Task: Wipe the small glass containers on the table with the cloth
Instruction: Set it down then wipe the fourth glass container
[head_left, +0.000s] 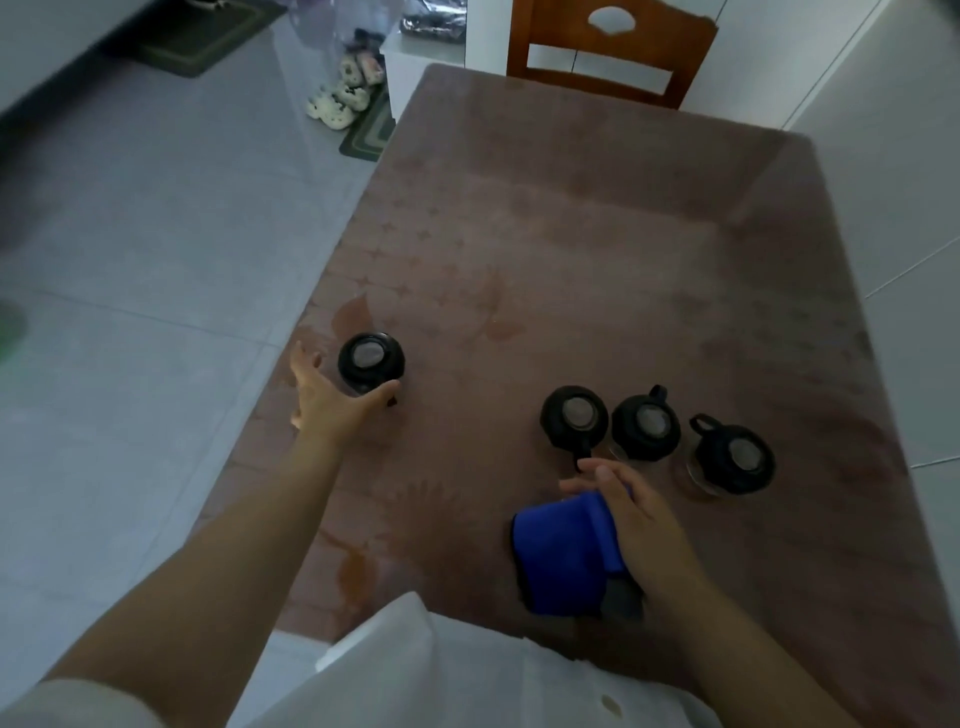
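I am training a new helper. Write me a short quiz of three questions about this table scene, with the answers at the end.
1. How many small glass containers with black lids stand on the table?
2. Which of the hands holds the blue cloth? A. left B. right C. neither
3. True or false: all the containers stand together in one row.

Key
1. Four.
2. B: the right hand holds it.
3. False: one container stands apart, beside the left hand; the other three form a row.
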